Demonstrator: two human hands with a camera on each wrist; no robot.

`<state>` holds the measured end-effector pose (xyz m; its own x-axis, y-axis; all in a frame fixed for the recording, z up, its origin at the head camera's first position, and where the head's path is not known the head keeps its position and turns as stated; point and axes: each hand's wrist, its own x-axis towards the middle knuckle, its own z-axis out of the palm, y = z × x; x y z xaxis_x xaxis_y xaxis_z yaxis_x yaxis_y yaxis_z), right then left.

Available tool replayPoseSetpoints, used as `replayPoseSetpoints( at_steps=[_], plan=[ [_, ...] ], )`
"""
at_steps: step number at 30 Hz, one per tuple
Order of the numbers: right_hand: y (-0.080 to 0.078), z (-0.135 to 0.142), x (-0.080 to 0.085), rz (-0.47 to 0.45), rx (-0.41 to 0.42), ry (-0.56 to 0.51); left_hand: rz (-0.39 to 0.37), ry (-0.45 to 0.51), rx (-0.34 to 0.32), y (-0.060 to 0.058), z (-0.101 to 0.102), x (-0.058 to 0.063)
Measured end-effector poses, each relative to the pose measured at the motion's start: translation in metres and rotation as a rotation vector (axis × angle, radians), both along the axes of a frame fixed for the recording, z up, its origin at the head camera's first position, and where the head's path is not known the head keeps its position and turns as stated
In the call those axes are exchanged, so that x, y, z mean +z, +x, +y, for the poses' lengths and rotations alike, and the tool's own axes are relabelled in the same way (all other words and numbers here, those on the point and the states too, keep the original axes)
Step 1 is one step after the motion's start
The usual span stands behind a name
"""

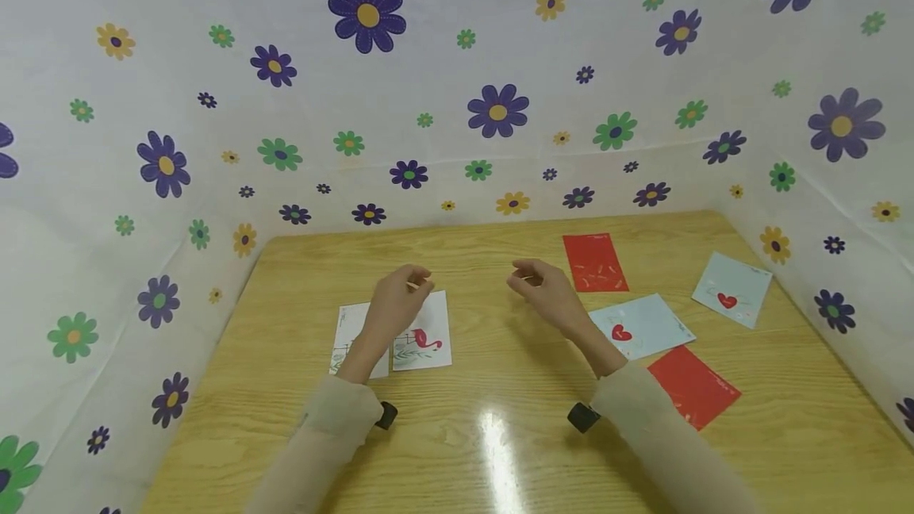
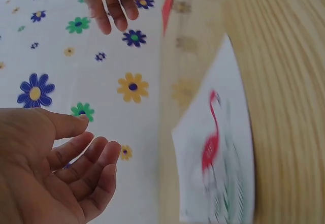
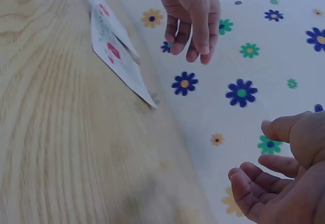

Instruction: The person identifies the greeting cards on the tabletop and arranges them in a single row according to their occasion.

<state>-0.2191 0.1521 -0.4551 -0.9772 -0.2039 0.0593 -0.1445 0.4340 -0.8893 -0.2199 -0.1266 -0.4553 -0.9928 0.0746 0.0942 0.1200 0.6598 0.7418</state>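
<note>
Floral cloth (image 1: 428, 62) rises behind wood tabletop (image 1: 221, 387). L hand (image 1: 398, 300) & R hand (image 1: 546, 288) hover empty, fingers loosely bent, thumbs slightly apart. From tabletop ctr: flamingo cards (image 1: 432, 312) approx. 9 o'clock, near L; lt-blue heart cards (image 1: 653, 322) approx. 3; red sheets (image 1: 596, 260) approx. 1 & 4.

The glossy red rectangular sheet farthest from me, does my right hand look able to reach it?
Probably yes: your empty right hand hovers near that glossy red rectangular sheet, and the head view shows nothing lying on it or between them.
</note>
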Motion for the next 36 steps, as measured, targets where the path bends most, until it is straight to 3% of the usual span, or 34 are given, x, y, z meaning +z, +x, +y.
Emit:
replayPoseSetpoints(
  at_steps=[5,17,28,36],
  plan=[
    [0.008,0.031,0.006,0.006,-0.070,0.023,0.041,0.034,-0.101,0.000,0.027,0.008],
    [0.032,0.107,0.016,-0.070,-0.223,0.101,0.098,-0.041,-0.334,-0.009,0.107,0.017],
    [0.047,0.157,0.012,-0.119,-0.357,0.213,0.060,-0.117,-0.388,-0.016,0.180,0.022],
    [0.060,0.180,0.008,-0.146,-0.397,0.364,0.013,-0.167,-0.386,-0.013,0.222,0.012]
  ],
)
